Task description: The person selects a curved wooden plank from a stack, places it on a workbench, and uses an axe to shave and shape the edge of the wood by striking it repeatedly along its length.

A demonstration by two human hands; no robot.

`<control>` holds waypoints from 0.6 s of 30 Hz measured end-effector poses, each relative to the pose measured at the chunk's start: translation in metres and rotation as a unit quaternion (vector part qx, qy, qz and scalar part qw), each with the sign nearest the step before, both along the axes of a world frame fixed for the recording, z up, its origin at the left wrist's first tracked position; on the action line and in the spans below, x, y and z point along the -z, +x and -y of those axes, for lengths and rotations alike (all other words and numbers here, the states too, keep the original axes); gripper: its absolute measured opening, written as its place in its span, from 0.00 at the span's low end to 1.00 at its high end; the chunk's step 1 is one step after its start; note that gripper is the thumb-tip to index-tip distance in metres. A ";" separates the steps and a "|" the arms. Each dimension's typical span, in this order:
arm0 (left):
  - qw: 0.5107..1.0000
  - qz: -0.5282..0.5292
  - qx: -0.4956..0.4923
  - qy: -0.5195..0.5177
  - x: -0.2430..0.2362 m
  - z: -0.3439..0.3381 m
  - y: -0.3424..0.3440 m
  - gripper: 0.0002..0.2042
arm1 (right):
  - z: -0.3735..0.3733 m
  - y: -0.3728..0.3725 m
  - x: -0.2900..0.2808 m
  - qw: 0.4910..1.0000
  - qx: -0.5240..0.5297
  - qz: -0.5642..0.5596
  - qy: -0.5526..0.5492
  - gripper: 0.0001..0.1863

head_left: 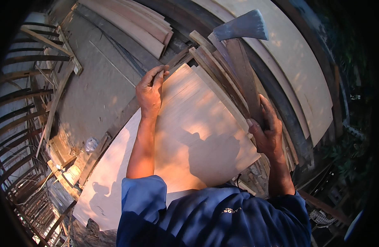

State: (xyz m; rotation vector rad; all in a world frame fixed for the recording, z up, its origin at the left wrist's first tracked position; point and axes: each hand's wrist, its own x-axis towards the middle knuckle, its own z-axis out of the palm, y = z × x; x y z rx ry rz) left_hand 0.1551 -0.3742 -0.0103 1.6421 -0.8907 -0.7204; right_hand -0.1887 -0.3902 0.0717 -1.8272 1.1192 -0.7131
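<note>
left hand (150,94): at plywood sheet (193,109), fingers bent, pinch unclear
right hand (268,131): fingers curled around tilted axe (243,68)

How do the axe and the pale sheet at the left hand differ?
The axe has a grey head and brown handle; the sheet is pale. The axe is much smaller than the sheet. The right hand grips the axe; the left hand is at the sheet's edge.
</note>
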 end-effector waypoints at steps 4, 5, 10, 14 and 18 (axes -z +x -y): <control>0.991 -0.103 0.040 -0.074 -0.001 0.005 -0.006 0.15 | -0.007 -0.001 -0.013 0.980 0.057 0.069 0.179 0.26; 0.995 -0.058 0.052 -0.059 -0.006 0.006 -0.009 0.15 | -0.009 -0.001 -0.017 0.980 0.057 0.070 0.175 0.26; 0.992 0.047 0.082 -0.080 0.003 0.009 0.004 0.10 | -0.015 0.008 -0.025 0.967 0.072 0.025 0.242 0.27; 0.994 0.053 0.098 -0.014 -0.005 0.005 0.003 0.07 | -0.027 0.011 -0.012 0.976 0.035 -0.030 0.212 0.27; 0.998 -0.004 0.063 -0.014 -0.009 0.006 -0.007 0.08 | -0.031 0.023 -0.017 0.976 -0.002 -0.078 0.206 0.24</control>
